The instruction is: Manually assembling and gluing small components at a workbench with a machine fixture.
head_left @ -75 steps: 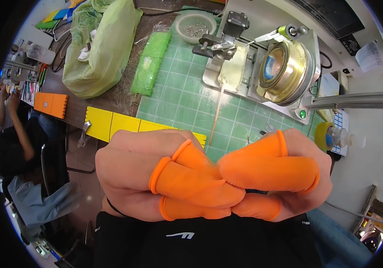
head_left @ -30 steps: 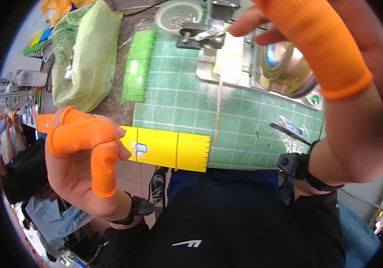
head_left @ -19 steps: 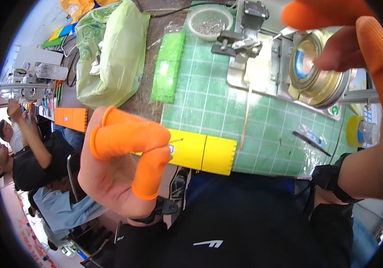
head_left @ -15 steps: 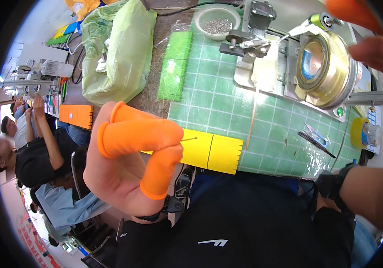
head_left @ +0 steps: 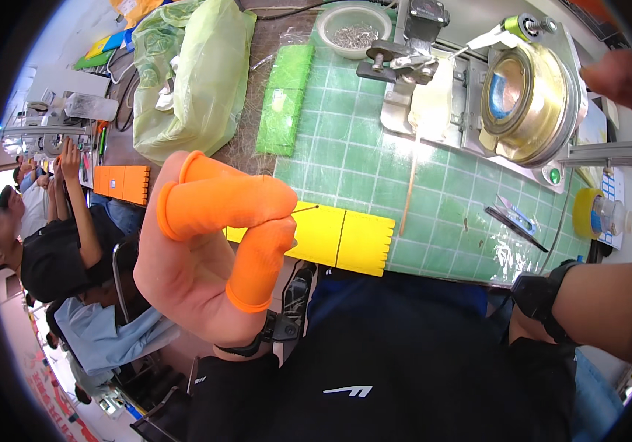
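Note:
My left hand (head_left: 213, 236), with orange finger cots on its fingertips, pinches a thin metal pin (head_left: 307, 209) between thumb and finger. The pin points right and ends in a small dark tip. Behind it lies a yellow notched strip (head_left: 360, 237) along the near edge of the table, partly covered by the hand. At the upper right rim my right hand (head_left: 622, 85) is cut off and dim, so its grip does not show. It is nearest to the round brass-coloured machine part (head_left: 533, 110), which has a copper and blue centre.
A white bowl (head_left: 323, 26) of small metal pieces stands beside the clamp fixture (head_left: 426, 22). On the green gridded mat (head_left: 441, 206) lie a thin stick (head_left: 409, 188) and tweezers (head_left: 513, 227). Leftward are a green strip (head_left: 285, 99) and a bag-lined bin (head_left: 213, 81). People sit at far left.
My right hand has moved up and outward, leaving less of its orange-covered finger in view. My left hand keeps its pinch on the pin. The whole view has shifted slightly.

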Available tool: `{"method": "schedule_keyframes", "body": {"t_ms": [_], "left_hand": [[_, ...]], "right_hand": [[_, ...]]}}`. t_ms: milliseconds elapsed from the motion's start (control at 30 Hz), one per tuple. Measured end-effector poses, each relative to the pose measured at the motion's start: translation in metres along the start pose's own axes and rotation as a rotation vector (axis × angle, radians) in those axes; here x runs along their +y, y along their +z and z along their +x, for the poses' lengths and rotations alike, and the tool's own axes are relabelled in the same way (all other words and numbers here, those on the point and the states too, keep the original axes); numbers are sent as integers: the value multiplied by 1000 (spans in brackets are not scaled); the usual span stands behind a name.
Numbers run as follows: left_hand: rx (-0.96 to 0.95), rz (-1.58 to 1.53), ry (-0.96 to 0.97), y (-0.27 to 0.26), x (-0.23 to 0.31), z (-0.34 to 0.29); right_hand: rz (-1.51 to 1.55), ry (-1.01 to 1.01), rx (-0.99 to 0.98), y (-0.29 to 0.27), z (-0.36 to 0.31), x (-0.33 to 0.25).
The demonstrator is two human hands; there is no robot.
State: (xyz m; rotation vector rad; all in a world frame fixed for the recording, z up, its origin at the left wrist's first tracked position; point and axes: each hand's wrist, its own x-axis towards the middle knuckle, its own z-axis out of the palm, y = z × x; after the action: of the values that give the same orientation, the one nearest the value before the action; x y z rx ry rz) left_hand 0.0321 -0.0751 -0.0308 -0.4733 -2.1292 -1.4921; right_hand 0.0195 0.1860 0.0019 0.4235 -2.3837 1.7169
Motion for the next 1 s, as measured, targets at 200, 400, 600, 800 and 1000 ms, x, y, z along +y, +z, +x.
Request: {"method": "schedule_keyframes", "body": {"t_ms": [200, 400, 600, 800, 1000], "left_hand": [[-87, -8, 84, 4, -12, 3], [35, -75, -68, 10, 4, 4], [-227, 92, 148, 12, 14, 47], [-348, -158, 77, 36, -2, 73], [-393, -260, -31, 51, -19, 73]], "right_hand": [[-113, 23, -1, -9, 10, -8], [-241, -10, -10, 11, 49, -28], [-324, -155, -254, 1, 32, -16], [82, 34, -226, 18, 11, 8], [293, 109, -196, 32, 5, 39]]}}
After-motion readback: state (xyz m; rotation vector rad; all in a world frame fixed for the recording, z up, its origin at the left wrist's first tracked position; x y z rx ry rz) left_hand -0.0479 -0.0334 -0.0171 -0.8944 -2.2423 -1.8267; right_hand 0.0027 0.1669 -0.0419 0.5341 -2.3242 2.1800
